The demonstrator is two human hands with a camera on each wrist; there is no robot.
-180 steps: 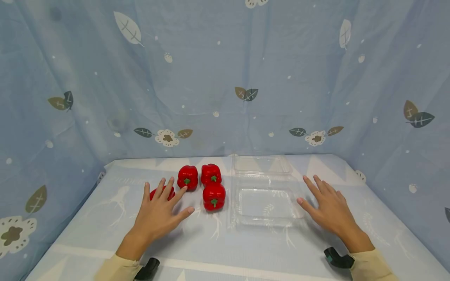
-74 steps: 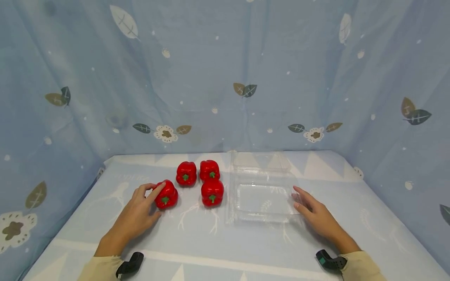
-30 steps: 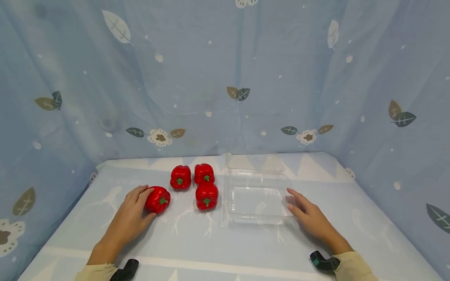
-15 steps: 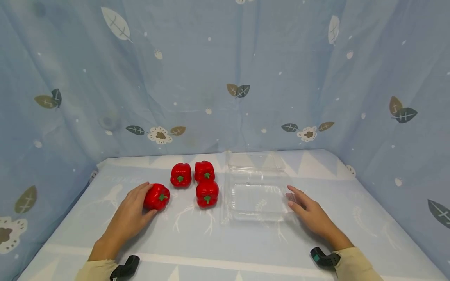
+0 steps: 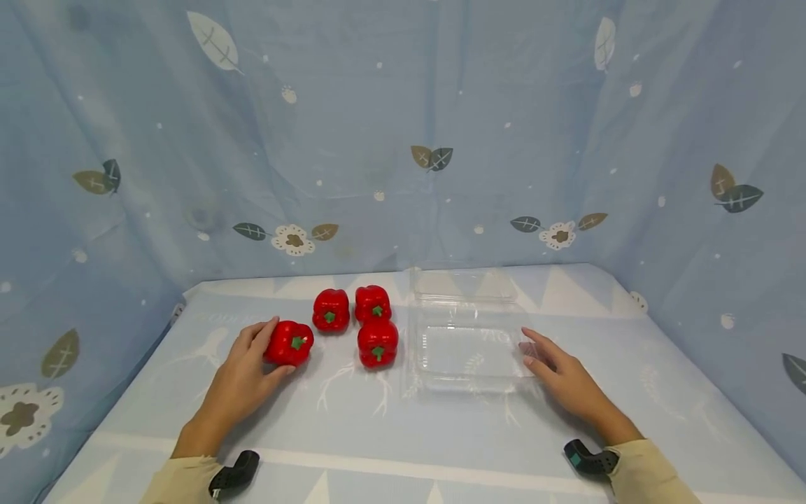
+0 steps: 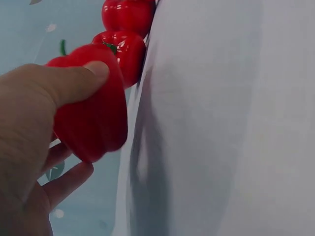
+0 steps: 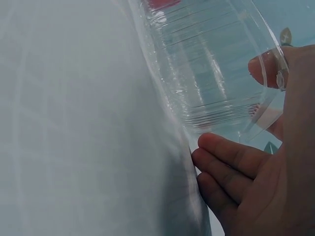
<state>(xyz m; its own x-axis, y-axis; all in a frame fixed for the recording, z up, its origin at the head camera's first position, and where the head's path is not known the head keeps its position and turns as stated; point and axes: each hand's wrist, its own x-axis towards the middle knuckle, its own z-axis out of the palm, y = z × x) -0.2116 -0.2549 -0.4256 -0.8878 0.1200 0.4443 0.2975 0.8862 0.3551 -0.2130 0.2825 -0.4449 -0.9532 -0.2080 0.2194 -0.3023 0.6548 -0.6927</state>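
Pepper (image 5: pixel 290 342): red, green stem facing the camera, on the table's left part, just left of three other peppers.
Left hand (image 5: pixel 242 379): curled round the pepper; in the wrist view the thumb (image 6: pixel 74 83) lies over its top and the fingers sit beneath and behind it, so it has a firm hold.
Other peppers (image 5: pixel 376 341): three red ones in a tight cluster, two at the back, one in front, between the held pepper and the box.
Box (image 5: pixel 469 350): clear plastic clamshell, lid open toward the back, lying on the table right of the peppers.
Right hand (image 5: pixel 567 383): fingers nearly straight, thumb tip and fingertips touching the box's right edge, gripping nothing.
Table (image 5: pixel 403 434): covered with a pale blue patterned cloth.
Backdrop (image 5: pixel 403 133): blue curtain with leaf and flower prints.
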